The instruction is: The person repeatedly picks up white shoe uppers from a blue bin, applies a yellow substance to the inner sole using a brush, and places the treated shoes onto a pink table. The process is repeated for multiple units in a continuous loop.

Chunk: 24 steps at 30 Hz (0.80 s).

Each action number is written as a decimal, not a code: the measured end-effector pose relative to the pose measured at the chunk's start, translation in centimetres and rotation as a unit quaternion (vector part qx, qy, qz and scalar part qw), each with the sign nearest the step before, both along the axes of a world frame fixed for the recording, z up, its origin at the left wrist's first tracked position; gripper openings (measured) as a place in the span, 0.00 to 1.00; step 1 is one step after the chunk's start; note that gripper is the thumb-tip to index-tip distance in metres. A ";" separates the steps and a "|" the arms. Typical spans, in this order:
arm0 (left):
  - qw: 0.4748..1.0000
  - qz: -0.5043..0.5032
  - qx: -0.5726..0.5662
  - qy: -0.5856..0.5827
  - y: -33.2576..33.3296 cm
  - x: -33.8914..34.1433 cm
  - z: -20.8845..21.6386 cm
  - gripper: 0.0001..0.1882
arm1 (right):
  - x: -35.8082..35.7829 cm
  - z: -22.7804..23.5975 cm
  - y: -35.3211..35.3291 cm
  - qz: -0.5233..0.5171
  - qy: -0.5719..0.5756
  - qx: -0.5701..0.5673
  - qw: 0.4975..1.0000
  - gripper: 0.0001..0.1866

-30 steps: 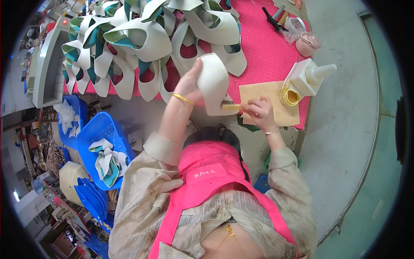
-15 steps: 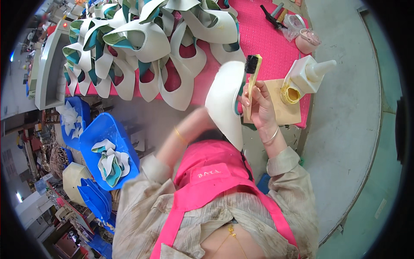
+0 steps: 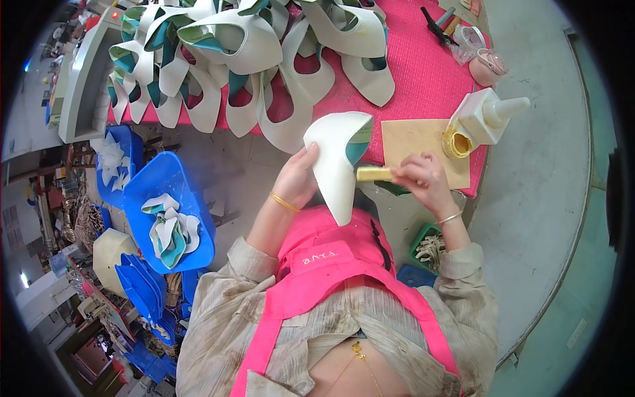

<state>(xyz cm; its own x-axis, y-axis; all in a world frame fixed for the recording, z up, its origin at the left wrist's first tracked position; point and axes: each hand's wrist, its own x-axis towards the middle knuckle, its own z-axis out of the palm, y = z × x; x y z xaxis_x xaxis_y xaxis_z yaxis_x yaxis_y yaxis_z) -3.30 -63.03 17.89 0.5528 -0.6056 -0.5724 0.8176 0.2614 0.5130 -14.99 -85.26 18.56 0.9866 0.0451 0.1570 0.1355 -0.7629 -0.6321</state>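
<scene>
A white shoe upper [image 3: 335, 155] with a teal lining is gripped along its left edge by my left hand [image 3: 299, 177], its narrow end hanging down in front of my apron. My right hand [image 3: 423, 180] pinches the handle of a pale yellow brush [image 3: 374, 174]. The brush lies level, its far end close to the upper's right edge. Whether the bristles touch the upper, I cannot tell. Beyond my right hand, a small pot [image 3: 456, 143] smeared with yellow stands on a tan board [image 3: 415, 139], beside a white bottle with a nozzle [image 3: 486, 117].
Many white uppers [image 3: 251, 46] overlap along the far left of the pink-covered table [image 3: 423, 86]. A pink jar [image 3: 488, 67] and tools [image 3: 438, 26] lie at its far right. Left of me, a blue bin [image 3: 165, 178] holds cut pieces. A green basket [image 3: 426, 248] stands low on the right.
The upper has turned and shifted slightly left; my left hand now shows on its left edge. My right hand has moved right and down, and the brush has tipped from upright to level.
</scene>
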 end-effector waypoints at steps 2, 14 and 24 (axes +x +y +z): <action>1.000 -0.014 -0.004 0.008 -0.3 0.1 0.9 0.20 | 2.0 0.3 0.2 -0.021 -0.055 0.032 0.998 0.06; 0.996 0.043 -0.083 -0.009 0.2 2.0 3.0 0.19 | 1.9 -3.9 3.9 -0.085 -0.034 0.351 0.932 0.09; 0.948 0.070 -0.153 -0.271 8.4 14.6 15.0 0.17 | 0.8 -4.1 5.9 -0.213 -0.025 0.488 0.846 0.08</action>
<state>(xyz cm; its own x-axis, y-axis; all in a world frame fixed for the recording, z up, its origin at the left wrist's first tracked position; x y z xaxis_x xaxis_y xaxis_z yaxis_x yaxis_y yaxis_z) 11.26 -54.58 32.90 0.8029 -0.5960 0.0088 0.4020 0.5523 0.7303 -14.21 -79.35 14.44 0.8719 -0.4878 -0.0428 0.0258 0.1331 -0.9908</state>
